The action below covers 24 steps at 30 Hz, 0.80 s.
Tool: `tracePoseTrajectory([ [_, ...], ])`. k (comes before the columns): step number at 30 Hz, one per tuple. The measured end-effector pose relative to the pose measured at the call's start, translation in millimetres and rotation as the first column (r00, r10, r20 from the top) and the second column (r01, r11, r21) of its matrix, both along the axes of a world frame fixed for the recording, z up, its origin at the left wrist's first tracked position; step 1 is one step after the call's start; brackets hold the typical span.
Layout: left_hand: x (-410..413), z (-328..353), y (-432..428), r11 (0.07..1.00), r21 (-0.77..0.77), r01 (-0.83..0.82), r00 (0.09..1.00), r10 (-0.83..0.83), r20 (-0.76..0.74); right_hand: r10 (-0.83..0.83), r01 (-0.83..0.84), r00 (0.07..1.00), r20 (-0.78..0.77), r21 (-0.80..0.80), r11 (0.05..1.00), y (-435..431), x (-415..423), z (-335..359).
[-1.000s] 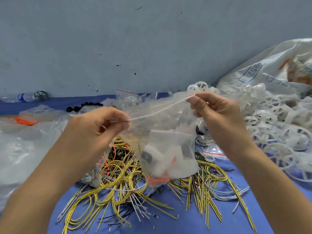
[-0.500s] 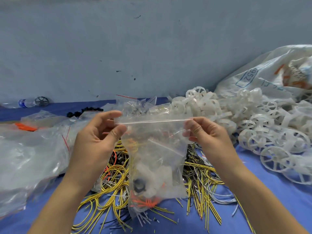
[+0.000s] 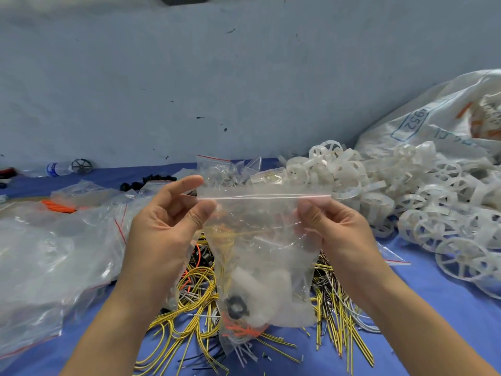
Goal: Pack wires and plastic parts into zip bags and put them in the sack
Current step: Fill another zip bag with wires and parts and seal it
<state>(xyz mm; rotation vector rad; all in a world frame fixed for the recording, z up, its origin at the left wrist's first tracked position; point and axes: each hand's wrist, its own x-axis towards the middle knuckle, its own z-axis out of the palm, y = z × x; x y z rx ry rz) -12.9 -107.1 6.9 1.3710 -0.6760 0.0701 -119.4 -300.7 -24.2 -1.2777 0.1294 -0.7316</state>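
The clear plastic zip bag [image 3: 267, 240], holding white parts [image 3: 273, 283], a black ring [image 3: 235, 308] and orange wires [image 3: 238, 328], hung above the heap of yellow wires [image 3: 195, 291]. The left hand [image 3: 162, 232] and right hand [image 3: 334, 229] each pinched a top corner.

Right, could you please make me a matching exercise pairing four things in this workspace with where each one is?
Things:
1. zip bag
2. sack
3. water bottle
4. yellow wires

Places:
A. lying by the wall, far left
B. held up by the left hand and right hand
C. far right, behind the white wheels
D. on the blue cloth, centre

Pairs: 1-B, 2-C, 3-A, 4-D
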Motion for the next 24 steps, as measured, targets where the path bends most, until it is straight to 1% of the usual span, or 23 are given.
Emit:
tracePoseTrajectory([
  [3,-6,13,6,0.998,-0.044,0.044,0.999,-0.045,-0.004,0.026,-0.024,0.999,0.045,-0.035,0.999,-2,-12,19],
  [5,-12,25,12,0.983,-0.101,0.152,0.988,-0.15,0.027,0.059,-0.056,0.995,0.082,-0.042,0.998,-5,-23,37],
  [7,-18,34,18,0.963,-0.126,0.237,0.971,-0.233,0.046,0.113,-0.108,0.99,0.087,-0.069,0.992,-8,-36,53],
  [9,-22,41,22,0.955,-0.127,0.269,0.963,-0.264,0.055,0.149,-0.138,0.985,0.082,-0.128,0.982,-11,-48,66],
  [11,-24,44,23,0.955,-0.118,0.273,0.96,-0.262,0.101,0.151,-0.135,0.986,0.076,-0.181,0.974,-12,-54,71],
  [13,-18,37,20,0.968,-0.083,0.239,0.966,-0.228,0.126,0.108,-0.102,0.994,0.02,-0.19,0.976,-14,-52,65],
  [14,-14,30,17,0.977,-0.048,0.208,0.973,-0.201,0.116,0.083,-0.087,0.996,-0.03,-0.179,0.98,-16,-48,58],
  [17,-2,0,4,0.982,0.097,0.161,0.986,-0.164,0.022,0.043,-0.075,0.977,-0.208,-0.147,0.986,-21,-32,35],
  [19,1,-19,-4,0.969,0.182,0.168,0.986,-0.168,-0.017,0.003,-0.06,0.954,-0.299,-0.182,0.982,-25,-25,24],
  [20,2,-26,-7,0.96,0.221,0.169,0.985,-0.171,-0.013,-0.027,-0.051,0.945,-0.327,-0.229,0.972,-27,-23,21],
  [22,-1,-34,-12,0.941,0.298,0.162,0.983,-0.18,0.034,-0.132,-0.015,0.935,-0.33,-0.406,0.914,-30,-22,18],
  [23,-2,-35,-13,0.934,0.32,0.157,0.98,-0.187,0.064,-0.206,0.022,0.933,-0.294,-0.528,0.849,-30,-23,19],
  [24,-4,-36,-15,0.935,0.319,0.156,0.978,-0.192,0.085,-0.281,0.063,0.931,-0.232,-0.656,0.752,-29,-23,20],
])
